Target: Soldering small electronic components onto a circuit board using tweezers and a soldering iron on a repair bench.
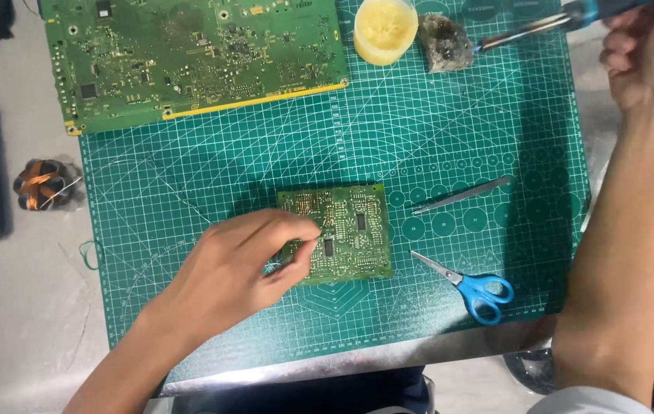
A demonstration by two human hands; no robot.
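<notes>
Fingers of the left hand (238,264) are pinched together at the left edge of a small green circuit board (338,232), which lies flat near the middle of a green cutting mat (449,123). A thin wire seems to be caught in that pinch, though it is too fine to be sure. The thumb and forefinger touch the board's left side; the rest of the hand rests on the mat beside it.

At the top right corner, the right hand (641,50) is closed around the blue handle of a soldering iron (541,27), whose metal tip points left and meets a lump of grey, crumpled cleaning wool (444,42). Just left of that lump stands a small round tub of yellowish paste (385,29), lid off.

Right of the small board, a pair of steel tweezers (461,195) lies slanted on the mat, and below them sit blue-handled scissors (469,285), blades shut and pointing up-left. A larger green circuit board (196,57) with a yellow strip along its lower edge lies across the mat's top left corner. Off the mat, on the grey counter (28,307), rests a coil of copper wire (44,184), well apart from both hands.
</notes>
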